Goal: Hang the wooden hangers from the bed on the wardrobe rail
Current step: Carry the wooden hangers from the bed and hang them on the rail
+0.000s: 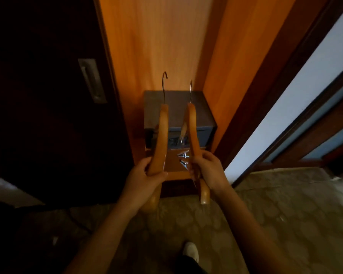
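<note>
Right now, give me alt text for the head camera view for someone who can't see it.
Two hands each hold a wooden hanger, hooks up, in front of an open wardrobe: left hand on the left hanger, right hand on the right hanger. A dark safe sits inside behind them; no rail is in view.

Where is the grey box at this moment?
In the head view, the grey box sits low inside the open wardrobe, centre of frame, directly behind the two wooden hangers held up before it.
</note>
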`<action>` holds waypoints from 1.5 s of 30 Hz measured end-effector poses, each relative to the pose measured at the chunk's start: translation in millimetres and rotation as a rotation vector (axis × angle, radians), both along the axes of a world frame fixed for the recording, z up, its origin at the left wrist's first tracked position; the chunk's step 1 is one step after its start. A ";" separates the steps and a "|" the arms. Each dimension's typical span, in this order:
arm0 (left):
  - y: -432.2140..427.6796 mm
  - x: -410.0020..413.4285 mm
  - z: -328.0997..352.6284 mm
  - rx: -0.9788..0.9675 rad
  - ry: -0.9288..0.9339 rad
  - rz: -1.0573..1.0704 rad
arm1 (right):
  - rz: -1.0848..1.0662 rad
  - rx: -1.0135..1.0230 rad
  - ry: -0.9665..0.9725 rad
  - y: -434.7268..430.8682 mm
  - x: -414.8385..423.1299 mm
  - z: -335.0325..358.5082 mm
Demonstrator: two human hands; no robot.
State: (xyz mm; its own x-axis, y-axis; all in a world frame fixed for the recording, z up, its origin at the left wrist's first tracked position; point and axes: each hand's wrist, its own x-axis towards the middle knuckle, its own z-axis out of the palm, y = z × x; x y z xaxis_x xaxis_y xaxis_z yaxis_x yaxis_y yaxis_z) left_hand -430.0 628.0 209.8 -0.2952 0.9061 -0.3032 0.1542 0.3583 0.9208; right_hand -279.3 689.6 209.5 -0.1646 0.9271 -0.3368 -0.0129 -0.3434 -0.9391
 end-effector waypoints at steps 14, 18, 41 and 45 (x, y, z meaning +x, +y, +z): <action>196.4 30.3 140.1 0.342 0.070 0.094 | 0.102 0.274 0.104 204.8 18.7 145.2; 245.2 33.9 185.8 0.462 0.092 0.113 | 0.161 0.407 0.108 255.7 24.3 198.7; 403.7 -6.0 389.0 0.911 0.327 0.262 | 0.291 0.755 0.321 389.9 -41.0 404.4; 420.4 -24.1 410.2 0.907 0.343 0.291 | 0.293 0.772 0.339 399.5 -49.5 411.2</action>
State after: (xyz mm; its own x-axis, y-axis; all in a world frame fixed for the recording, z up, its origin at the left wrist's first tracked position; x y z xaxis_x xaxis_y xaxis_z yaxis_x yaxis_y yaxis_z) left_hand -454.1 1048.4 619.9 -0.4832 0.6314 0.6065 0.4796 -0.3886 0.7868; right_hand -328.8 1089.0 620.7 -0.4081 0.7802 0.4740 -0.3434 0.3499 -0.8716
